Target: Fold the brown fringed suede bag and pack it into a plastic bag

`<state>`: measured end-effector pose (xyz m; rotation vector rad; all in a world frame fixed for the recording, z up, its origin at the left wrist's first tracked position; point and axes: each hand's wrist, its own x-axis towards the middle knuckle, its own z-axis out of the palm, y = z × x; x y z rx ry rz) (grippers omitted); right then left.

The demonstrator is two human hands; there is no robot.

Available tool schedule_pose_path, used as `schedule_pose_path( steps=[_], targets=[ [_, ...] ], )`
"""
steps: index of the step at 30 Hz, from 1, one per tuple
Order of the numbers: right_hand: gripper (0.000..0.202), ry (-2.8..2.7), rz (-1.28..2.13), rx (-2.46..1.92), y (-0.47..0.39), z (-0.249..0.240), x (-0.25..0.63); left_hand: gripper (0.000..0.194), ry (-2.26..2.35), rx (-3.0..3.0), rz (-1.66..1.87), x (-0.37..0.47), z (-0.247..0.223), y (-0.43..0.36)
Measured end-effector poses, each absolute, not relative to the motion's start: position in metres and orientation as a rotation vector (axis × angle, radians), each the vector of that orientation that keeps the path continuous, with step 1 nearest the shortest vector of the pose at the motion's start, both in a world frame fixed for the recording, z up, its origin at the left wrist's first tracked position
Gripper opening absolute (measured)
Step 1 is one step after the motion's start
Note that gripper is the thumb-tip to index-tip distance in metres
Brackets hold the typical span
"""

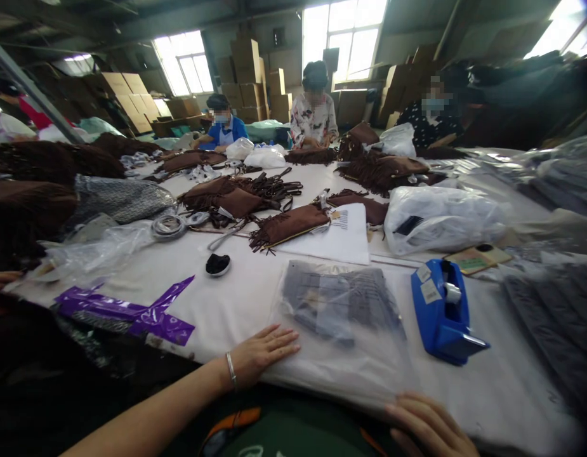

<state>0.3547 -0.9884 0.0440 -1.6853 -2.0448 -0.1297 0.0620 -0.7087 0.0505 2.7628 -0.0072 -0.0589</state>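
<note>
A clear plastic bag (341,304) with a folded dark grey item inside lies flat on the white-covered table (226,304) before me. My left hand (262,355), a silver bracelet at its wrist, rests at the bag's lower left with fingers stretched out and nothing in them. At the table's front edge, by the bag's lower right, my right hand (426,425) is partly cut off by the frame, its fingers extended and holding nothing visible. A blue tape dispenser (438,311) stands right of the bag.
Brown fringed pouches (293,225) lie beyond the bag, beside a white plastic bag (440,219). To the left are purple tape strips (126,314) and a small dish (217,265) of black material. Dark grey items (554,317) lie right. Several people work across the table.
</note>
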Motion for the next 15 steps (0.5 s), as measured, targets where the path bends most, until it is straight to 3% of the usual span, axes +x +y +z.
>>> schedule_pose_path(
  steps=[4,8,15],
  targets=[
    [0.057,-1.942,0.252,-1.982,-0.966,0.035,0.395,0.089,0.013,2.669,-0.225,0.068,0.063,-0.701],
    [0.072,-1.872,0.536,-2.023,-0.968,0.011,0.422,0.092,0.022,2.522,-0.358,0.068,0.072,-0.696],
    [0.063,-1.834,1.07,-1.975,-0.993,0.049,0.431,0.084,-0.053,2.438,-0.364,0.059,0.083,-0.68]
  ],
)
